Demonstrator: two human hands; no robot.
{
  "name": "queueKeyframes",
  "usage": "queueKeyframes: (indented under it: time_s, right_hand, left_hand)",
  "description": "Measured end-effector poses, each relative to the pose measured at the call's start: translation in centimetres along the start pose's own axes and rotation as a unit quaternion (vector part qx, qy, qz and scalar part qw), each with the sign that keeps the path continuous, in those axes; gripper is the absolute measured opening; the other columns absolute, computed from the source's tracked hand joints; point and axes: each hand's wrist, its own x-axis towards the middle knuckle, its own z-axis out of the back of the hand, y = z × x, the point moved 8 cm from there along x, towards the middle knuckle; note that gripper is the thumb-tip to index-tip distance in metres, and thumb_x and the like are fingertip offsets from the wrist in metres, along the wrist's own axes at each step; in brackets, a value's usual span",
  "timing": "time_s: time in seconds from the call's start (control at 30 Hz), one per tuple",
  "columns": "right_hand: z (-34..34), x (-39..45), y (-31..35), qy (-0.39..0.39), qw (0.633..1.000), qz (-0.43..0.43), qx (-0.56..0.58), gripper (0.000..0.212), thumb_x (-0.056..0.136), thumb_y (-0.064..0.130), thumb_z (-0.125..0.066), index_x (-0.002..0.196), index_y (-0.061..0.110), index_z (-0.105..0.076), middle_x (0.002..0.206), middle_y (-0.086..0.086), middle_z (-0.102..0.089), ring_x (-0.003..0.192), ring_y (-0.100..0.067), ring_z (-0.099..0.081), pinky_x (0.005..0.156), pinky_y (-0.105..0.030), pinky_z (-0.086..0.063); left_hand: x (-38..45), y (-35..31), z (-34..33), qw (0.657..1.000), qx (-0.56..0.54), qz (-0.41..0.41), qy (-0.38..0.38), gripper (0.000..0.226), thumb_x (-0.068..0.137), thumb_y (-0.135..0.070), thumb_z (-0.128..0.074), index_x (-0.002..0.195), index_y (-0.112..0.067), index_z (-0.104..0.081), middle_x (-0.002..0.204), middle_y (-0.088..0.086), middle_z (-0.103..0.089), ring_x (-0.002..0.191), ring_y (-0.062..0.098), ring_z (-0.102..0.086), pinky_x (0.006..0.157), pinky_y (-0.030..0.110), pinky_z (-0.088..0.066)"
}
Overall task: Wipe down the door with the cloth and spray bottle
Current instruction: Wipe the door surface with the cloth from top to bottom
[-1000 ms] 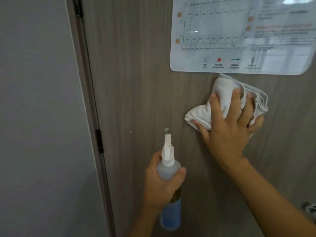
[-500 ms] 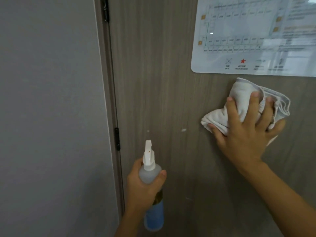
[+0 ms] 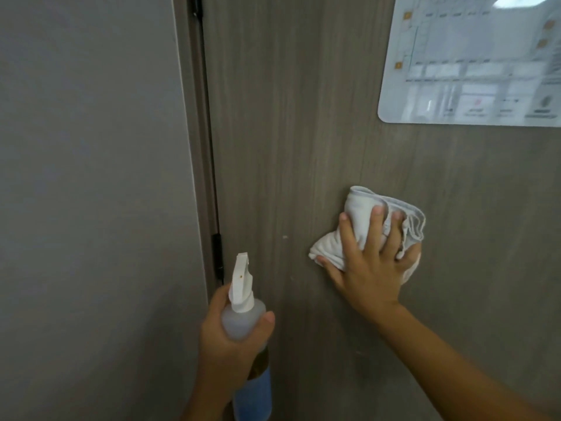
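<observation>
Blur hides the words on the shiny sign (image 3: 473, 62), and its right side is cut off. My right hand (image 3: 373, 268) spreads its fingers (image 3: 375, 226) over the bunched white cloth (image 3: 361, 214), pressing it flat on the brown door (image 3: 303, 117). My left hand (image 3: 230, 344) wraps around the spray bottle (image 3: 243, 314), whose bottom is cut off.

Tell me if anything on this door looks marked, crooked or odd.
One small pale speck sits on the door, left of the cloth and above the spray bottle; it stands out against the dark grain, though what it is I cannot tell. The sign hangs straight. Nothing else stands out.
</observation>
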Motion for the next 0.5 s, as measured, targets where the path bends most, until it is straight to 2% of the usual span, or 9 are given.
queueKeyframes:
  time_s: [0.07, 0.13, 0.17, 0.23, 0.3, 0.4, 0.47, 0.5]
  right_hand:
    - [-1.1, -0.4, 2.9, 0.006, 1.000, 0.001, -0.001, 0.090, 0.094, 0.078, -0.045, 0.166, 0.031, -0.019, 0.173, -0.020, 0.001, 0.158, -0.046, 0.006, 0.112, -0.072, -0.008]
    - [-2.0, -0.7, 6.0, 0.010, 1.000, 0.011, -0.007, 0.092, 0.094, 0.078, -0.045, 0.167, 0.031, -0.014, 0.173, -0.021, 0.002, 0.158, -0.047, 0.006, 0.112, -0.073, -0.008]
    - [-2.5, -0.8, 7.5, 0.014, 1.000, 0.018, -0.004, 0.093, 0.094, 0.078, -0.045, 0.167, 0.030, -0.013, 0.173, -0.021, 0.003, 0.158, -0.047, 0.007, 0.113, -0.073, -0.007]
    - [-3.3, -0.8, 10.5, 0.014, 0.999, 0.033, 0.002, 0.090, 0.095, 0.077, -0.042, 0.166, 0.030, -0.015, 0.172, -0.023, 0.001, 0.157, -0.049, 0.008, 0.113, -0.073, -0.006]
    - [-4.1, -0.8, 13.7, 0.014, 0.998, 0.067, -0.002, 0.087, 0.094, 0.076, -0.041, 0.164, 0.029, -0.020, 0.169, -0.024, -0.005, 0.157, -0.050, 0.006, 0.114, -0.073, -0.007]
    - [-5.3, -1.1, 17.4, 0.018, 0.986, 0.158, -0.041, 0.090, 0.089, 0.073, -0.057, 0.161, 0.028, -0.027, 0.167, -0.024, -0.009, 0.153, -0.050, -0.006, 0.116, -0.073, -0.008]
    - [-5.6, -1.4, 17.8, 0.016, 0.976, 0.214, -0.041, 0.085, 0.090, 0.064, -0.062, 0.160, 0.028, -0.031, 0.168, -0.022, -0.016, 0.152, -0.049, -0.012, 0.118, -0.073, -0.009]
    - [-5.7, -1.8, 17.4, 0.012, 0.969, 0.244, -0.036, 0.078, 0.092, 0.057, -0.061, 0.158, 0.028, -0.034, 0.168, -0.021, -0.020, 0.152, -0.048, -0.016, 0.119, -0.073, -0.008]
  left_hand:
    - [0.7, 0.7, 1.2, 1.000, -0.002, 0.016, -0.005, 0.076, 0.047, -0.058, -0.088, 0.106, -0.015, -0.066, 0.080, 0.002, -0.074, 0.075, 0.026, -0.072, 0.071, 0.040, -0.060]
    - [1.2, 0.8, 2.3, 1.000, -0.010, 0.010, -0.007, 0.074, 0.045, -0.061, -0.088, 0.104, -0.022, -0.066, 0.083, -0.010, -0.075, 0.075, 0.012, -0.072, 0.070, 0.025, -0.059]
    - [1.4, 0.7, 2.6, 1.000, -0.006, 0.005, -0.003, 0.074, 0.045, -0.064, -0.088, 0.103, -0.025, -0.065, 0.083, -0.010, -0.075, 0.075, 0.007, -0.072, 0.070, 0.021, -0.059]
    - [1.6, 0.4, 3.3, 1.000, 0.008, 0.006, 0.005, 0.070, 0.046, -0.063, -0.086, 0.103, -0.028, -0.065, 0.082, 0.003, -0.074, 0.078, 0.013, -0.072, 0.074, 0.033, -0.061]
    - [1.8, 0.4, 4.0, 1.000, 0.002, 0.006, 0.011, 0.065, 0.048, -0.054, -0.082, 0.106, -0.030, -0.065, 0.083, 0.008, -0.073, 0.081, 0.021, -0.072, 0.076, 0.044, -0.060]
    - [2.4, 0.5, 4.2, 1.000, 0.004, 0.006, 0.021, 0.084, 0.047, -0.052, -0.079, 0.122, -0.016, -0.065, 0.099, 0.010, -0.073, 0.087, 0.024, -0.073, 0.085, 0.054, -0.060]
    - [2.5, 0.5, 4.2, 1.000, -0.005, 0.009, 0.006, 0.085, 0.043, -0.057, -0.081, 0.115, -0.016, -0.064, 0.094, 0.007, -0.071, 0.086, 0.012, -0.073, 0.085, 0.051, -0.058]
    - [2.5, 0.3, 4.3, 1.000, -0.013, 0.007, -0.014, 0.082, 0.040, -0.063, -0.083, 0.106, -0.020, -0.063, 0.087, 0.003, -0.069, 0.082, 0.001, -0.072, 0.081, 0.044, -0.058]
